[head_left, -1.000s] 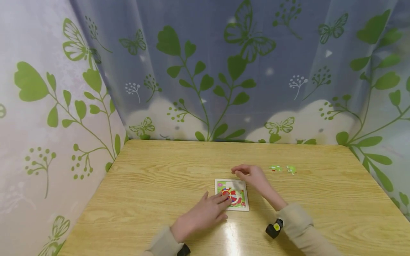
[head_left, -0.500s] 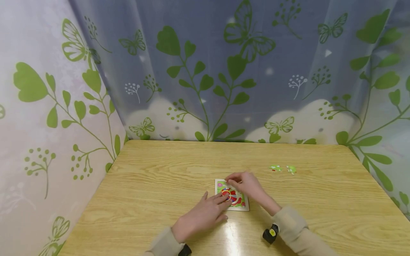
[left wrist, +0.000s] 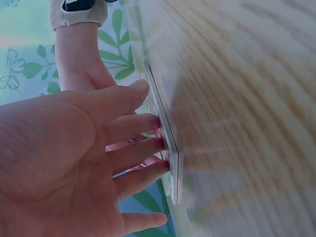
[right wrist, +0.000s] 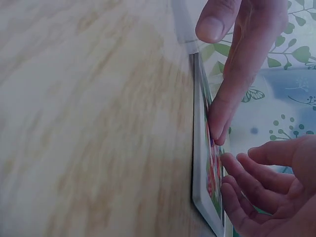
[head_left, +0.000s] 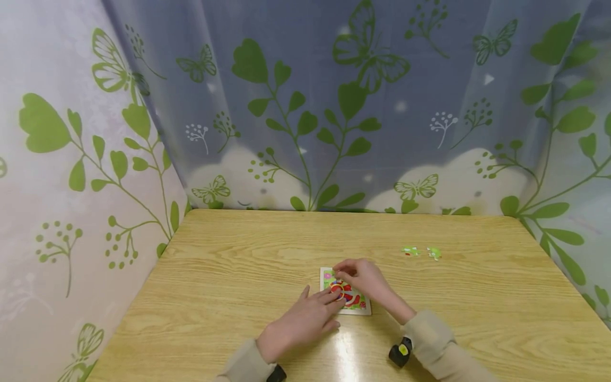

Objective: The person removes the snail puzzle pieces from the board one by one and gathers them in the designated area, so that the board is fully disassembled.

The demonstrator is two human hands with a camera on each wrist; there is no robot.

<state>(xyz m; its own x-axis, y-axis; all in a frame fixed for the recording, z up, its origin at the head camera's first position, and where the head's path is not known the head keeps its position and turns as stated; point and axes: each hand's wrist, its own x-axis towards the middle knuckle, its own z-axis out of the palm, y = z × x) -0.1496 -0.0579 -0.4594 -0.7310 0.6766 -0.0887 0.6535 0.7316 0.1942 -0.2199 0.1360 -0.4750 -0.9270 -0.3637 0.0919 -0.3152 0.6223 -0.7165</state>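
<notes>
OK so going left to right: on your far left there's a pale fabric curtain printed with green leaves and butterflies [head_left: 71, 175], right beside the pale wood-grain desk [head_left: 229, 276]. Next up is your left hand [head_left: 303, 321], coming out of a beige sleeve [head_left: 243, 363]. Its fingers are spread, the middle three touching the picture, with the thumb and little finger sticking out to either side. It's basically in the same spot as a second ago.

Under those fingertips, flat on the desk between your hands, is the square white-bordered jigsaw board with a red, blue and green picture [head_left: 360, 312]. Hasn't budged either.

Your right hand [head_left: 367, 278] is the one that moved: a second ago it was past the board's top right corner, and now its fingers are bent down over the top part of the picture. Thumb and index are close together, but I can't tell if you're pinching anything. The black wrist device [head_left: 400, 352] slid a bit left along with it.

Farther right, two small green-and-white jigsaw pieces [head_left: 434, 253] lie side by side with a gap, same place as before.
</notes>
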